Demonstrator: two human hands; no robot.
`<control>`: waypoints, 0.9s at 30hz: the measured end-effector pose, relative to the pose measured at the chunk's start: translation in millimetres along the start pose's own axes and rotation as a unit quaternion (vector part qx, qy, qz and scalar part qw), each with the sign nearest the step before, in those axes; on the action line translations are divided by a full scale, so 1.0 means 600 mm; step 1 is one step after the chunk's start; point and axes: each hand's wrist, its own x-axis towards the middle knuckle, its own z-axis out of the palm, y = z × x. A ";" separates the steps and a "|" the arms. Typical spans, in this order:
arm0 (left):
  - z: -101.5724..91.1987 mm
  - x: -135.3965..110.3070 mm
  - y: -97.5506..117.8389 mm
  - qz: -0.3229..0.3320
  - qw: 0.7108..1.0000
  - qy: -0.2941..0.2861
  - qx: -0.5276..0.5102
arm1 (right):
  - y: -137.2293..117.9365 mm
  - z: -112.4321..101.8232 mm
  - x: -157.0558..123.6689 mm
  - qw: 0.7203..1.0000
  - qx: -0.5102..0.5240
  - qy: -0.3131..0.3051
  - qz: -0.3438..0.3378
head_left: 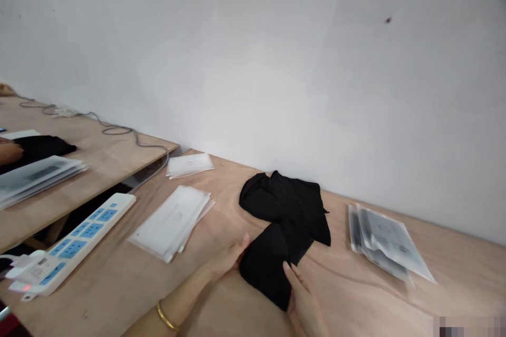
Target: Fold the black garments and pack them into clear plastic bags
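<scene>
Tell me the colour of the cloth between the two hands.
The cloth is black, with no visible pattern; the head view shows it best.

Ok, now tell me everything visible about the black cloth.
The black cloth looks soft, matte and plain. It lies on the wooden table, its far part rumpled near the wall, its near end narrower and smoother. The left grip touches its left edge; the right grip holds its near right side. Its exact shape is unclear.
</scene>
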 end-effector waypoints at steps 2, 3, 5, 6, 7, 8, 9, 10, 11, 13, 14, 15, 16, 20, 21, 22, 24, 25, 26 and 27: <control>0.012 0.009 -0.011 0.023 1.000 -0.001 0.013 | -0.011 -0.004 -0.002 0.999 0.022 0.029 0.018; 0.017 0.013 -0.014 0.029 0.999 0.009 0.038 | -0.014 -0.006 -0.004 0.999 0.008 0.041 0.009; 0.024 0.020 -0.016 0.031 0.994 0.040 0.097 | -0.013 -0.014 -0.007 0.998 -0.037 0.052 -0.023; 0.026 0.023 -0.017 0.030 0.989 0.059 0.129 | -0.010 -0.020 -0.007 0.996 -0.059 0.052 -0.037; 0.028 0.026 -0.017 0.027 0.983 0.077 0.163 | -0.004 -0.029 -0.006 0.994 -0.078 0.054 -0.050; 0.030 0.029 -0.018 0.024 0.976 0.092 0.197 | 0.002 -0.039 -0.005 0.992 -0.095 0.056 -0.061; 0.031 0.032 -0.019 0.021 0.968 0.106 0.226 | 0.009 -0.049 -0.003 0.990 -0.109 0.059 -0.072; 0.033 0.036 -0.019 0.020 0.961 0.118 0.250 | 0.017 -0.060 0.000 0.987 -0.121 0.064 -0.084; 0.034 0.039 -0.019 0.021 0.956 0.127 0.265 | 0.024 -0.069 0.001 0.983 -0.138 0.071 -0.101; 0.038 0.044 -0.018 0.027 0.951 0.130 0.278 | 0.037 -0.077 0.001 0.969 -0.173 0.107 -0.144; 0.040 0.047 -0.017 0.030 0.951 0.128 0.280 | 0.043 -0.076 -0.002 0.959 -0.192 0.131 -0.164; 0.043 0.050 -0.016 0.033 0.950 0.126 0.282 | 0.049 -0.071 -0.006 0.945 -0.215 0.162 -0.186; 0.045 0.052 -0.015 0.035 0.950 0.123 0.285 | 0.055 -0.064 -0.011 0.928 -0.242 0.190 -0.208; 0.051 0.058 -0.014 0.039 0.947 0.124 0.294 | 0.078 -0.041 -0.036 0.882 -0.347 0.174 -0.266; 0.050 0.060 -0.015 0.039 0.946 0.125 0.297 | 0.083 -0.041 -0.041 0.881 -0.362 0.152 -0.265; 0.050 0.061 -0.015 0.039 0.945 0.124 0.299 | 0.088 -0.043 -0.045 0.882 -0.373 0.128 -0.258; 0.047 0.062 -0.016 0.038 0.945 0.119 0.304 | 0.095 -0.051 -0.051 0.882 -0.394 0.094 -0.242; 0.046 0.062 -0.016 0.038 0.945 0.115 0.305 | 0.098 -0.054 -0.054 0.879 -0.408 0.079 -0.236; 0.046 0.062 -0.015 0.038 0.944 0.111 0.307 | 0.100 -0.056 -0.056 0.874 -0.423 0.067 -0.231; 0.046 0.061 -0.014 0.038 0.944 0.107 0.310 | 0.100 -0.058 -0.058 0.868 -0.439 0.057 -0.227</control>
